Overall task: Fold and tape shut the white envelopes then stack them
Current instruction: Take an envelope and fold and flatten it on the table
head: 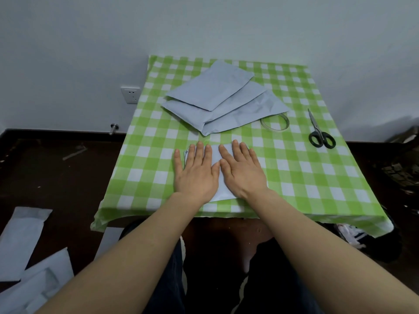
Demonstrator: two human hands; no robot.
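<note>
Left hand (196,175): lay flat with straight fingers, pressing down on the left part of the folded envelope (215,156).
Right hand (243,172): lay flat likewise on the right part, thumb just beside the left thumb.
Folded envelope: lay near the front edge of the green checked tablecloth (306,177), mostly hidden under both palms.
Other envelopes (217,96): lay overlapped further back, three layers showing.
Tape roll (275,123): sat partly tucked under their right corner.
Scissors (318,132): lay with blades together, right of the tape.

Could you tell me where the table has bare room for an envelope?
The tablecloth is bare right of the right hand, nearer than the scissors, and left of the left hand. Crowded: the far middle, where the envelope pile overlaps the tape roll.
</note>
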